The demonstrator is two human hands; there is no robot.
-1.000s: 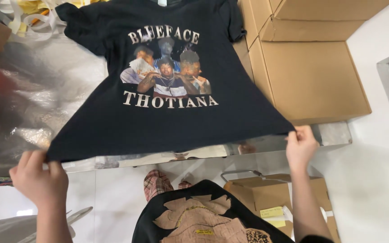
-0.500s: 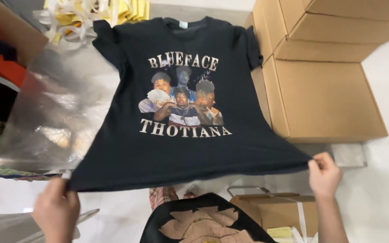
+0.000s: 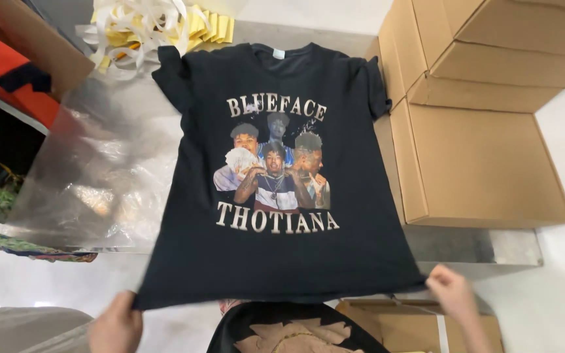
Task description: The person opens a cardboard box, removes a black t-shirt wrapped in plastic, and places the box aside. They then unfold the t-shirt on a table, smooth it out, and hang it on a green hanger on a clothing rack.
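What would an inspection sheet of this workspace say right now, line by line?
Surface: grey table, mostly covered.
Job's things: black T-shirt spread flat, print up, collar away from the person.
Clutter: clear plastic bags left of the shirt; white strips and yellow sheets at the far edge.
Grippers: left hand and right hand each pinch a hem corner.
Cables: nothing seen.
Surroundings: cardboard boxes stacked on the right; another box below.
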